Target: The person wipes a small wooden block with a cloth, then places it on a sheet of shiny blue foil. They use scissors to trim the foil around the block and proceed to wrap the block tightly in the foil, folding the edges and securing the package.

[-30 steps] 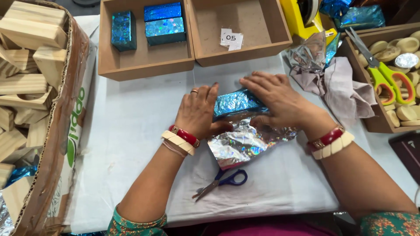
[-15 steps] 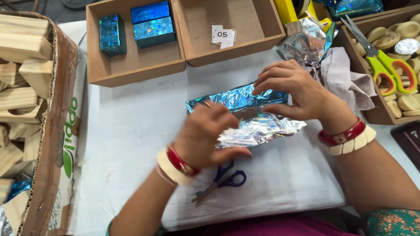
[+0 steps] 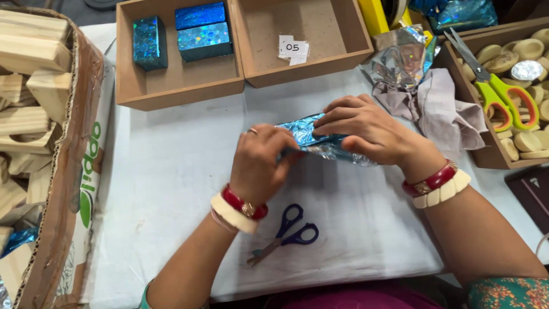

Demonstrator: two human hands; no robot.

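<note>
Foil-wrapped block (image 3: 317, 140): shiny blue holographic foil, crinkled, lying lengthwise on white cloth, clasped from both ends.

Left hand (image 3: 264, 163) knuckles up, fingers curled inward, wrist bangled, right hand (image 3: 366, 130) palm down, fingers spread and pressing leftward, fingertips nearly meeting, both forearms angled in.

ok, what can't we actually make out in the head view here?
- Block inside the blue foil: covered by foil, the left hand and the right hand.
- Left fingertips: curled under, hidden by the hand's back.
- Cardboard box of wooden blocks: cut off at left edge.
- Dark case: cut off at right edge.
</note>
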